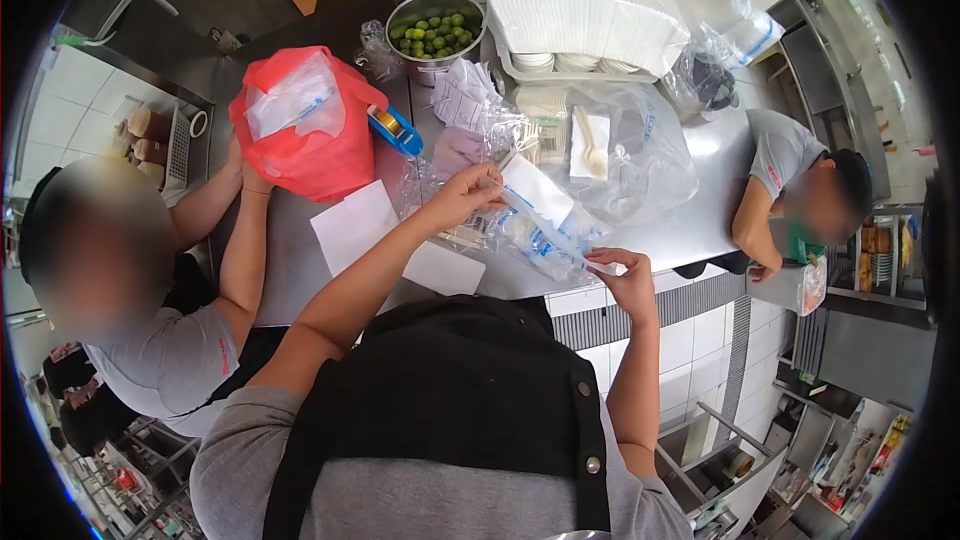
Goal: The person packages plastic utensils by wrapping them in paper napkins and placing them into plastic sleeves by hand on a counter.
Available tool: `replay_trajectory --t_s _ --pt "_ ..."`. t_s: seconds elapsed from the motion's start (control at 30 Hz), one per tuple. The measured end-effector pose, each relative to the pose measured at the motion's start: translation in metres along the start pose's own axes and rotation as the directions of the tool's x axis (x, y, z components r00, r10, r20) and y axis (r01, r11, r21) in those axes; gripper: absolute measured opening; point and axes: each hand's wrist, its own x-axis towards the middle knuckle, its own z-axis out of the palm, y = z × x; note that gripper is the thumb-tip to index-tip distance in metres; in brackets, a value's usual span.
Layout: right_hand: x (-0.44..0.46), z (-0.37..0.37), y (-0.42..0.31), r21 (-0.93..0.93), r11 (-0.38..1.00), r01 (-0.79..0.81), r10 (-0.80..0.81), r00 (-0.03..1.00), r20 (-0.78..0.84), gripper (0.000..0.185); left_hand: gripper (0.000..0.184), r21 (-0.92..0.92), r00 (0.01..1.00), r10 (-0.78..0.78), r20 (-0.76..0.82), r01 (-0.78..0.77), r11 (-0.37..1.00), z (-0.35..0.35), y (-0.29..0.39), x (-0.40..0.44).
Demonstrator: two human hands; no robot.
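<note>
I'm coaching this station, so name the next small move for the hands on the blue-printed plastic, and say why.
Probably ease the left hand and right hand slightly apart to spread the blue-printed plastic: each pinches its edge at a different spot, and it looks creased between them.

On my feed I see a metal bench (pixel 715 190) bearing 1 bowl (pixel 415 66), a tape dispenser (pixel 394 130) and white paper (pixel 352 225).

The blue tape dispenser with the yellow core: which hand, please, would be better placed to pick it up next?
Probably left: the left hand is nearer the blue tape dispenser; the right hand is farther off. Both hold the clear, blue-printed plastic bag, though.
</note>
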Motion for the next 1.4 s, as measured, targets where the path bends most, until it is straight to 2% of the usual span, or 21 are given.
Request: replay_trajectory --t_s 0.1,0.17,0.23,0.27,0.3,0.33,0.37,0.5,0.57,0.67,0.73,0.77,0.83,0.87,0.93,1.07,1.17,1.23,1.27,1.33,1.4 --pt "-0.001 0.011 0.0 -0.025 0.981 -0.191 0.19 0.98 -0.057 0.011 0.009 0.056 0.996 0.002 -0.092 0.003 0.998 -0.001 0.002 -0.005" --pt "0.004 0.013 0.016 0.02 0.978 -0.206 0.207 0.978 -0.038 0.021 0.01 0.062 0.987 -0.007 -0.163 0.017 0.998 -0.001 0.01 -0.005" --pt "0.009 0.012 0.029 0.007 0.966 -0.259 0.259 0.966 -0.014 0.023 0.011 0.351 0.974 -0.029 -0.223 0.108 0.93 0.0 0.022 -0.003" --pt "0.01 0.011 0.036 0.005 0.959 -0.284 0.284 0.959 -0.024 0.025 0.011 0.35 0.975 -0.031 -0.222 0.109 0.93 -0.001 0.018 0.001" --pt "0.01 0.009 0.03 0.004 0.959 -0.285 0.285 0.958 -0.024 0.025 0.012 0.461 0.962 0.116 -0.249 0.012 0.888 -0.001 0.015 0.006" --pt "0.01 0.006 0.023 -0.146 0.934 -0.326 0.328 0.945 -0.007 0.025 0.014 0.568 0.93 0.263 -0.257 -0.075 0.82 0.0 0.011 0.01" --pt "0.011 0.003 0.016 -0.294 0.888 -0.354 0.372 0.928 0.003 0.027 0.014 0.568 0.929 0.264 -0.258 -0.076 0.82 0.0 0.007 0.013" --pt "0.012 -0.005 -0.007 -0.524 0.818 -0.237 0.264 0.964 -0.023 0.034 0.015 0.591 0.938 0.241 -0.25 -0.049 0.805 0.006 0.017 0.014" --pt "0.023 0.0 -0.05 -0.656 0.733 -0.18 0.085 0.981 -0.175 0.043 0.015 0.605 0.947 0.216 -0.237 -0.03 0.796 0.006 0.018 0.014" --pt "0.054 0.021 -0.079 -0.636 0.754 -0.163 0.021 0.974 -0.224 0.049 0.013 0.61 0.942 0.24 -0.235 -0.049 0.791 0.009 0.018 0.015" --pt "0.076 0.044 -0.073 -0.609 0.793 0.017 -0.167 0.967 -0.19 0.048 0.013 0.574 0.94 0.221 -0.259 -0.034 0.818 0.008 0.016 0.016" --pt "0.088 0.054 -0.06 -0.608 0.794 0.018 -0.17 0.966 -0.194 0.048 0.013 0.578 0.94 0.223 -0.257 -0.036 0.816 0.008 0.018 0.016" --pt "0.111 0.074 -0.036 -0.368 0.929 -0.042 0.019 0.998 -0.066 0.05 0.014 0.59 0.95 0.174 -0.261 0.014 0.807 0.007 0.021 0.017" --pt "0.119 0.078 -0.028 -0.368 0.929 -0.033 0.01 0.998 -0.065 0.05 0.014 0.594 0.947 0.182 -0.263 0.01 0.805 0.008 0.022 0.018" --pt "0.131 0.081 -0.022 -0.289 0.941 -0.177 0.195 0.98 0.035 0.053 0.014 0.542 0.952 0.134 -0.274 0.038 0.839 0.007 0.022 0.02" --pt "0.133 0.074 -0.008 -0.318 0.931 -0.177 0.188 0.982 0.005 0.054 0.015 0.6 0.945 0.167 -0.282 0.038 0.799 0.007 0.018 0.023" --pt "0.13 0.065 -0.008 -0.307 0.93 -0.202 0.234 0.969 0.074 0.042 0.015 0.642 0.933 0.211 -0.29 0.026 0.766 0.008 0.016 0.025" --pt "0.125 0.054 -0.021 0.006 0.984 -0.177 0.174 0.973 0.149 0.029 0.021 0.587 0.919 0.238 -0.313 -0.009 0.81 0.008 0.015 0.024" --pt "0.123 0.048 -0.025 0.002 0.985 -0.174 0.172 0.973 0.157 0.029 0.021 0.584 0.916 0.24 -0.322 -0.007 0.812 0.008 0.016 0.024" --pt "0.119 0.037 -0.028 0.019 0.988 -0.155 0.151 0.977 0.151 0.022 0.027 0.316 0.924 0.032 -0.381 0.098 0.944 0.01 0.022 0.023" --pt "0.117 0.023 -0.027 -0.026 0.988 -0.151 0.153 0.983 0.101 0.022 0.031 0.334 0.925 0.018 -0.38 0.119 0.935 0.01 0.021 0.024"
